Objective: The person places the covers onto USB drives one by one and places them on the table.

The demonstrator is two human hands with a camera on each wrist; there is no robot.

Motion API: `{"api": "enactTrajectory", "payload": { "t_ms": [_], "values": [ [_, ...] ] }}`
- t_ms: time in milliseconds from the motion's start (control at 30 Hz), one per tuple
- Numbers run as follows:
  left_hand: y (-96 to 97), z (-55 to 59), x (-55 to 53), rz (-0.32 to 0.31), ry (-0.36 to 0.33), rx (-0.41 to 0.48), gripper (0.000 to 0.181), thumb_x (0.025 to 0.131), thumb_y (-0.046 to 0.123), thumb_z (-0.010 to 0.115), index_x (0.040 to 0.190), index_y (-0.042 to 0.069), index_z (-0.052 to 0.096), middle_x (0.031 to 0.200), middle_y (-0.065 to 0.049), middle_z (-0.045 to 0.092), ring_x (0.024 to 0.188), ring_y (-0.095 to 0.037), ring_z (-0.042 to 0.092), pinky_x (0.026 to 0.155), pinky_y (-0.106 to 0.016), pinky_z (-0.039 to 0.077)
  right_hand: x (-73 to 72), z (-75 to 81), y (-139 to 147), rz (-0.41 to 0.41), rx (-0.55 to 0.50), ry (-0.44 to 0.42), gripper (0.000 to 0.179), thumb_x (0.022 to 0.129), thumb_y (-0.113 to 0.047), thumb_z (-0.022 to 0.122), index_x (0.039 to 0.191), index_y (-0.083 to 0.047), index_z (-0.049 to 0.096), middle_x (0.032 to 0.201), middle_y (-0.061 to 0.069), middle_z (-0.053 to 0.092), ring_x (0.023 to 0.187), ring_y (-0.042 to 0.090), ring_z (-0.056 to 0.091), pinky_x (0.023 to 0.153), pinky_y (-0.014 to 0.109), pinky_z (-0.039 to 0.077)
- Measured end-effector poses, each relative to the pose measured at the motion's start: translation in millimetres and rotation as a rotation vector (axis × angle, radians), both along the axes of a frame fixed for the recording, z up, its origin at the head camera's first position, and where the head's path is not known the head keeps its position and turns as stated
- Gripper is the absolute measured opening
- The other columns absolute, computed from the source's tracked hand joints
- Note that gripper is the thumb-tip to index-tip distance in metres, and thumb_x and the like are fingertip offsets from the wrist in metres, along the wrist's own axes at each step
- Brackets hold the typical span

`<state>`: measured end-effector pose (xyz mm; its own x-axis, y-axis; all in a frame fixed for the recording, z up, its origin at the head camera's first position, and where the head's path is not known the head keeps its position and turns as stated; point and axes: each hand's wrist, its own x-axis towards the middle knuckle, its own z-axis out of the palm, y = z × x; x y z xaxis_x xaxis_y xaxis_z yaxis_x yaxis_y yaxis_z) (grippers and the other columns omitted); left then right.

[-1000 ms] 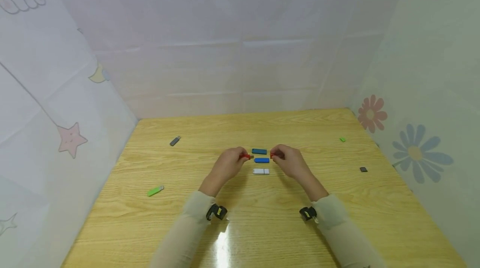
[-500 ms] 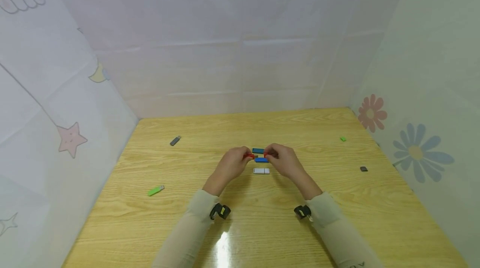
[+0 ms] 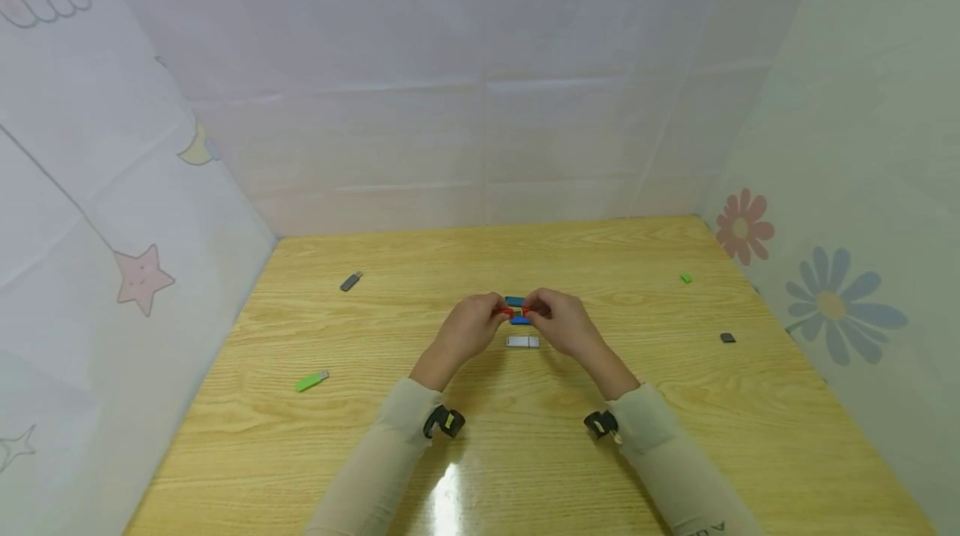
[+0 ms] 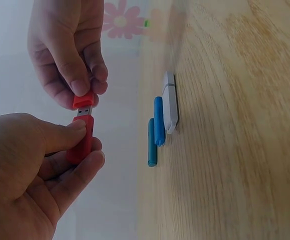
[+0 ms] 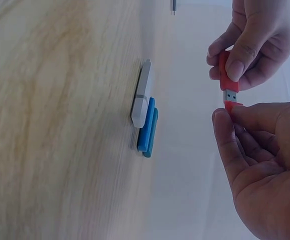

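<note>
At the far left of my head view I get a pink star [image 3: 145,279] printed on the pale wall sheet [image 3: 60,219], and then the wood-grained bench [image 3: 420,257] begins. On its left side I see a green stick [image 3: 308,383] nearer the person, metal connector to the right, and a gray stick [image 3: 349,282] farther back, lying aslant with its connector pointing away. Next I come to a light left sleeve [image 3: 367,461] with a black strap [image 3: 444,422] by the cuff, and ahead of it the left grip [image 3: 468,326], raised above the bench and drawn narrow: thumb and fingers pinch the body of a red stick [image 4: 85,142], whose bare connector points right. On the bench below, three more sticks lie parallel: a teal stick [image 4: 152,142] farthest from the person, a blue stick [image 4: 159,121] in the middle and a white stick [image 3: 522,342] nearest, a seam showing across it. Meeting the connector end-on is a red cap [image 4: 84,101]; I cannot tell whether the tip enters it. Beyond, the right grip [image 3: 564,324] is narrow too, pinching that cap. Past the right sleeve [image 3: 675,469] I find a small green piece [image 3: 686,278] and, somewhat nearer, a small dark piece [image 3: 727,338]. Last, on the right wall [image 3: 862,144], come a red flower [image 3: 745,227] and a blue flower [image 3: 846,307].
</note>
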<state>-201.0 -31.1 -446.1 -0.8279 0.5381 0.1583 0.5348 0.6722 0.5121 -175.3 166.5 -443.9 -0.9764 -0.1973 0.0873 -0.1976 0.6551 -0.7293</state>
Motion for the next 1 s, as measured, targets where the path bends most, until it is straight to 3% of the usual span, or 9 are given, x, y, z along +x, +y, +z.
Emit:
{"api": "enactTrajectory", "payload": {
  "t_ms": [1000],
  "values": [
    [4.2, -1.9, 2.0, -0.028, 0.025, 0.007, 0.015, 0.103, 0.017, 0.061, 0.104, 0.005, 0.07, 0.097, -0.006, 0.074, 0.083, -0.016, 0.07, 0.069, -0.022, 0.055, 0.2, -6.4, -9.2, -0.012, -0.019, 0.032, 0.009, 0.098, -0.007, 0.066, 0.106, -0.009, 0.071, 0.101, 0.005, 0.074, 0.091, 0.021, 0.071, 0.077, 0.036, 0.059]
  ]
}}
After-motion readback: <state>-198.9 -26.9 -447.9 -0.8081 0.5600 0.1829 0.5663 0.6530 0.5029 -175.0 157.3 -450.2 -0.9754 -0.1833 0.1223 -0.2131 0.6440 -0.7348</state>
